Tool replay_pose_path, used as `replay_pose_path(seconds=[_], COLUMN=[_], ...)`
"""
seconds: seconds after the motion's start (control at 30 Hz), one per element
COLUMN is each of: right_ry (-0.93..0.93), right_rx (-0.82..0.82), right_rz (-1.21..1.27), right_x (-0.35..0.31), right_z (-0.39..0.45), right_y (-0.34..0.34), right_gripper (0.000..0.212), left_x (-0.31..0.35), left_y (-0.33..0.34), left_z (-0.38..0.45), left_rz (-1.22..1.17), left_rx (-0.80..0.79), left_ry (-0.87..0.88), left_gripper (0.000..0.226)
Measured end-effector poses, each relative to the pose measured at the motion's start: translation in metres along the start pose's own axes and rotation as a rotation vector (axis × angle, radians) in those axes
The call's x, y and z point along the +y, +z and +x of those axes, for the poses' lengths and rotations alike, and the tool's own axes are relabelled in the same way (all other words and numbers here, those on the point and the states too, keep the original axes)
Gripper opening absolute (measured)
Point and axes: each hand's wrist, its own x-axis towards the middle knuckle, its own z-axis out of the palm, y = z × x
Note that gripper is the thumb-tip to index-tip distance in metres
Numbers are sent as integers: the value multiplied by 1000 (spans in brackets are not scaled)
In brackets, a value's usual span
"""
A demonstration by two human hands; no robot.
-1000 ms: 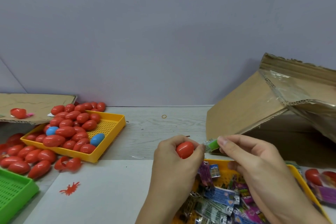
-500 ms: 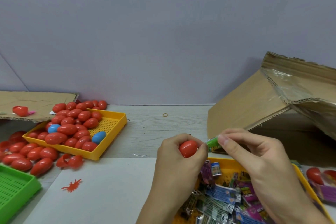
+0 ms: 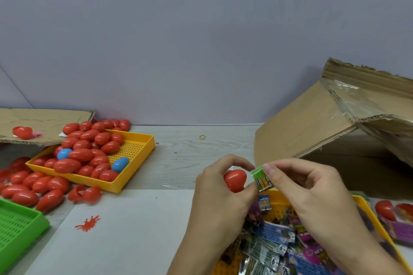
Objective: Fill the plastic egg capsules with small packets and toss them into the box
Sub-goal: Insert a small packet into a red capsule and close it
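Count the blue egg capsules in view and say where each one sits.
2. Both lie in the yellow tray of red eggs: one blue egg toward its left side, another blue egg nearer its front right. More may be hidden under the pile.

A small hand-packing workstation is showing itself here: sorting trays (image 3: 143, 140) are sitting on a pale wood-grain table (image 3: 190, 154) against a bare wall (image 3: 201, 40), with an open cardboard box (image 3: 301, 131) standing by.
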Motion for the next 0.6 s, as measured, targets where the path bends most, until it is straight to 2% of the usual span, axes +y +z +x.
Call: replay_pose_path(seconds=[0.33,0.6], right_ry=[-22,-8], right_rx=[16,-13], right_rz=[-61,-24], right_x=[2,1], right_z=[0,0], right_y=[-1,-2], right_gripper=[16,25], left_x=[4,5], left_y=[0,0], left_z=[0,-1], left_rz=[-41,-76], left_rx=[46,23], left_ry=[16,-14], left_gripper=[13,19])
